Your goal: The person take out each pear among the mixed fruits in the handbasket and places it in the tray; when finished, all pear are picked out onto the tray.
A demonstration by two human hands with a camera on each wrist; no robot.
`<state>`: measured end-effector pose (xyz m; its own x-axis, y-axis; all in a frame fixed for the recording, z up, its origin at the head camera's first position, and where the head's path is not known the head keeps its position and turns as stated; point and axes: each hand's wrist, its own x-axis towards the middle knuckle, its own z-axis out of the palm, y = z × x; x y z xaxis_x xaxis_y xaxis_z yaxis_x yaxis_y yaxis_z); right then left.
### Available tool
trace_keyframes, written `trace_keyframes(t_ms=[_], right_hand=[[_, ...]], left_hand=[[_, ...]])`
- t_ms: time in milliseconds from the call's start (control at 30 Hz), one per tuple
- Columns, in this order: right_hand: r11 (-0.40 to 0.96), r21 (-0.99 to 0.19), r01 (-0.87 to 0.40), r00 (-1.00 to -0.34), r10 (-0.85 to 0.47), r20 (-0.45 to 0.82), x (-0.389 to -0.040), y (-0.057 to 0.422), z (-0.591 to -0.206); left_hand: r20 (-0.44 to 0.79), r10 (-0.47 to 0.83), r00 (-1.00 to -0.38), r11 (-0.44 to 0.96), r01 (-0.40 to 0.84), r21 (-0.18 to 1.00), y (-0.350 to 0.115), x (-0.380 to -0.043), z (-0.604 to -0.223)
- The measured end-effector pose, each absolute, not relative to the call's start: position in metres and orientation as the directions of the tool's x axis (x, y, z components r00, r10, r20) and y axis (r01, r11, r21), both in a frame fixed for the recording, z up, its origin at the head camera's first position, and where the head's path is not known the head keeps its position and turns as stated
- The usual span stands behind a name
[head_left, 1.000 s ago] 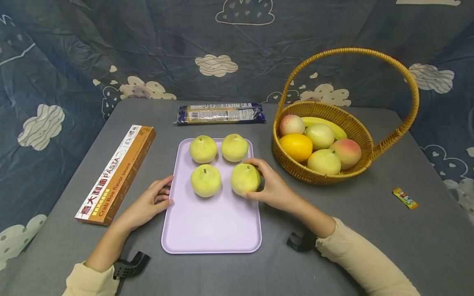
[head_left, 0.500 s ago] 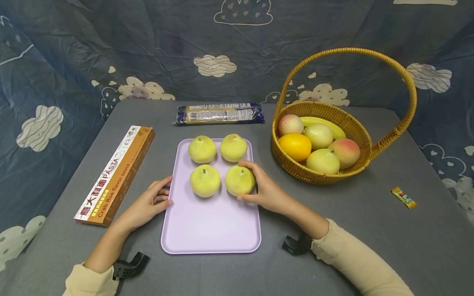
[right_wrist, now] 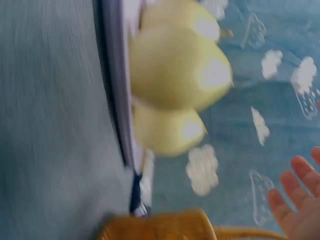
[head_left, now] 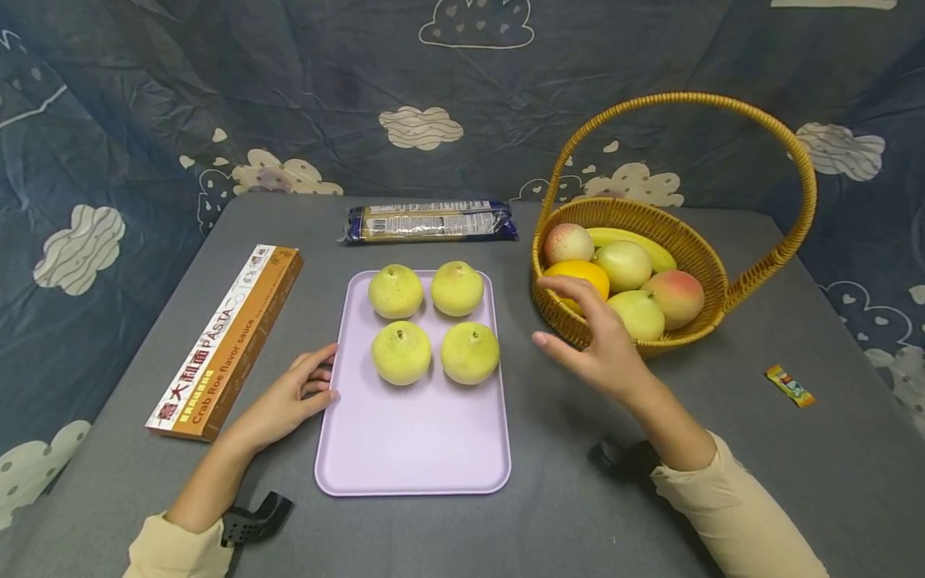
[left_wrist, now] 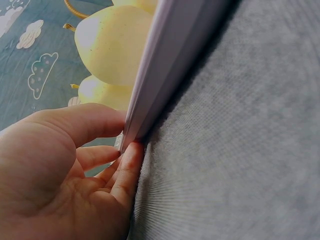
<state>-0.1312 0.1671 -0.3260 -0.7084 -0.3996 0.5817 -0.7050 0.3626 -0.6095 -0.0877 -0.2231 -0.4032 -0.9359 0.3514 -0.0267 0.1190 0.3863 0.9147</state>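
Several yellow-green, pomelo-like fruits with short stems stand in two rows on the far part of a lilac tray (head_left: 413,449). My left hand (head_left: 285,401) holds the tray's left edge; in the left wrist view, thumb and fingertips meet at its rim. My right hand (head_left: 603,345) holds nothing, thumb and fingers spread apart, in front of the wicker basket's left side. It overlaps a yellow mango-like fruit (head_left: 578,277) in the basket. Nearest to this hand on the tray is the front right pomelo-like fruit (head_left: 470,355). In the right wrist view only some spread fingers (right_wrist: 295,182) show.
The wicker basket (head_left: 701,241) with a tall handle holds peaches, a banana and more fruits at the back right. A pasta box (head_left: 227,341) lies left, a dark-blue pasta packet (head_left: 431,222) behind the tray. A small yellow sachet (head_left: 790,387) lies far right.
My right hand slid the front right pomelo-like fruit slightly left on the tray, let go of it, and moved right to the basket's front. The left hand has stayed on the tray's edge.
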Motion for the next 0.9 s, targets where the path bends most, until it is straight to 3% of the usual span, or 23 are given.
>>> trace_keyframes(t_ms=[200,333,600,900], right_hand=[[0.379,-0.561,-0.736,-0.662,-0.228,0.714,-0.122,0.188,-0.304],[0.449,-0.577,-0.682,-0.687,-0.124,0.716,-0.119,0.202,-0.303],[0.510,-0.667,-0.544,-0.766,0.024,0.643,-0.131,0.232,-0.326],[0.593,-0.729,-0.343,-0.904,0.002,0.427,-0.146,0.262,-0.348]], left_hand=[[-0.022,0.353,-0.935,0.391,0.126,0.912,-0.224,-0.088,-0.403],[-0.023,0.355,-0.934,0.393,0.127,0.911,-0.224,-0.088,-0.404],[-0.018,0.357,-0.934,0.384,0.129,0.914,-0.224,-0.088,-0.404],[-0.023,0.355,-0.935,0.390,0.126,0.912,-0.224,-0.088,-0.403]])
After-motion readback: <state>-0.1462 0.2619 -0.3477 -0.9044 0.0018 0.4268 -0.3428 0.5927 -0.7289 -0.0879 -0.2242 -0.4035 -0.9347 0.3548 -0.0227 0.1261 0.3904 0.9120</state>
